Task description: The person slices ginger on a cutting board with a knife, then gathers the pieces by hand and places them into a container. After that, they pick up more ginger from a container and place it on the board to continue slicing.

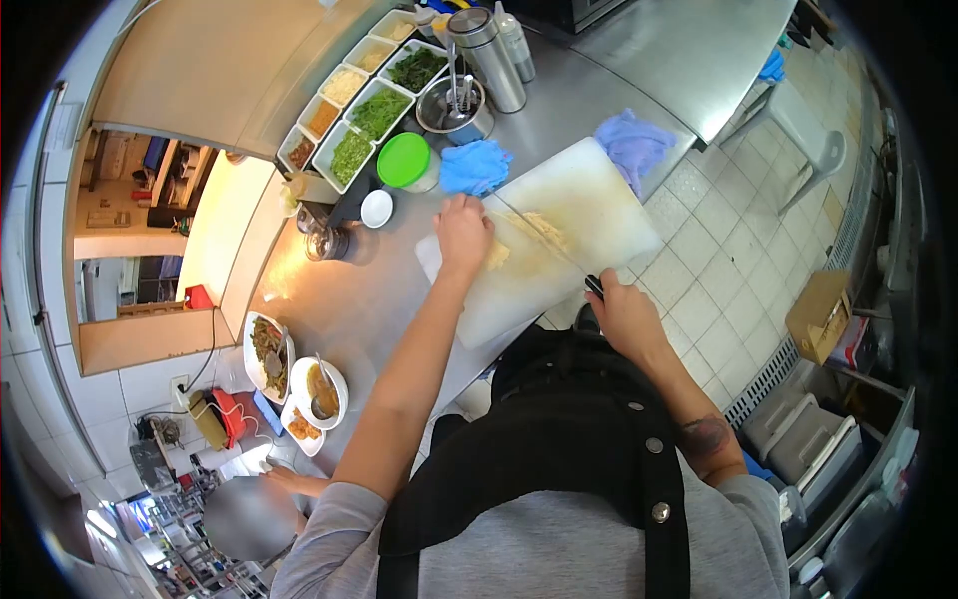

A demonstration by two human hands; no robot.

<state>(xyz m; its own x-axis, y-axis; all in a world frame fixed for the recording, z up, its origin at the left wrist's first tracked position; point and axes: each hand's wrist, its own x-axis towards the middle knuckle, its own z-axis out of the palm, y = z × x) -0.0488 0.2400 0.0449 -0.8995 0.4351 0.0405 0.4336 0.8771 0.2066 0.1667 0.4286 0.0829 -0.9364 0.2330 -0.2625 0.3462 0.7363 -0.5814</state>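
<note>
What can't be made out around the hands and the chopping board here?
Head view:
- Pale shredded food on the white plastic cutting board: too small and blurred to identify, partly under the left hand.
- Handle of the black-handled steel knife: mostly hidden in the right hand.
- Chopped greens in the white rectangular tubs: too small to name.

A: What does the left hand [464, 232] cover on the cutting board [589, 190]?
B: Part of the pale food [544, 228]; what it is cannot be told.
A: And the knife [559, 255]?
B: At the board's near edge, its handle is mostly buried in the right hand [624, 314].
A: Beyond the board?
B: The tubs [379, 112] hold greens too small to name.
</note>
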